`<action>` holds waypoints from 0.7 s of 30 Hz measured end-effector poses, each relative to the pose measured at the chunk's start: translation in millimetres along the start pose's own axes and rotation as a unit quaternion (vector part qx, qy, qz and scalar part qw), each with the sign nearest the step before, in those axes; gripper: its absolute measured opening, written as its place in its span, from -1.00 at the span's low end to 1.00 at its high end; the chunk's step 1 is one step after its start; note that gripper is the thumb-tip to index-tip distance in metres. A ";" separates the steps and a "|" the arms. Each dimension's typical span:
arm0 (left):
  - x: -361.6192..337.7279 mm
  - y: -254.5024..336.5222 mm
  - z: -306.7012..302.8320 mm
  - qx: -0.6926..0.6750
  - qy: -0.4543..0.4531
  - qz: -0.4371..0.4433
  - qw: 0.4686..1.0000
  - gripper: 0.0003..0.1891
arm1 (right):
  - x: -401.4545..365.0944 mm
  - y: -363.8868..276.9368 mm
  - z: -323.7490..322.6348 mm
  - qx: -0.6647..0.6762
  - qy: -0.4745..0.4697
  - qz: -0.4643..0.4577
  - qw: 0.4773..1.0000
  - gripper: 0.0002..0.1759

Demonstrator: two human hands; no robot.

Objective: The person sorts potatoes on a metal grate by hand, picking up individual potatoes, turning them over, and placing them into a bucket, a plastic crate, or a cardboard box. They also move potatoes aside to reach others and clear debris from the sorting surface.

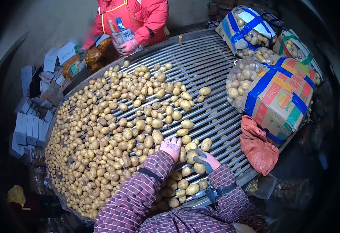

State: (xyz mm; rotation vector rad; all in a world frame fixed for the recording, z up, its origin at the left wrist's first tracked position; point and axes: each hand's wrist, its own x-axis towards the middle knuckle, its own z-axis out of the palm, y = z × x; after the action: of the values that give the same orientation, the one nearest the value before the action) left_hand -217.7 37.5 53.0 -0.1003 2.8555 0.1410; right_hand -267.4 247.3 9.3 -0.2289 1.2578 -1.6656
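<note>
Resting between rollers point(216, 116) at lower centre, potatoes point(157, 136) are covered by the flat left hand point(171, 147), one potato point(192, 156) clasped in the right hand point(204, 160).

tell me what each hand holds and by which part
The right hand cups a potato around its side; left hand rests flat on the potato pile, holding nothing.

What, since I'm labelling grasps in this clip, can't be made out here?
Head view:
Left hand: palm hidden; its back faces the camera.
Right hand: grip on the potatoes hidden beneath the hand itself.
Carton print: too small to read.
Co-worker: cut off by the top edge.
</note>
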 end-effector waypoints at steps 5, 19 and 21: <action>-33.0 11.6 -4.7 -0.009 -0.003 0.034 0.999 -0.61 | -8.4 -2.8 0.5 0.030 0.009 -0.007 1.000 -0.41; -174.1 -83.8 -38.2 -0.906 0.222 0.001 0.361 -0.46 | -56.8 3.3 66.3 0.015 0.051 -0.014 0.998 -0.48; -215.5 -127.5 -8.6 -0.870 0.306 0.041 0.385 -0.47 | -65.8 9.3 84.2 0.031 0.026 -0.015 0.999 -0.49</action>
State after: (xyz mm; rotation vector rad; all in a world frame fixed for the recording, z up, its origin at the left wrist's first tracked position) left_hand -3.0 -78.1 110.5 -0.4249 1.4778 3.3764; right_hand -175.4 246.8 64.5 -0.1688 1.2438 -1.7433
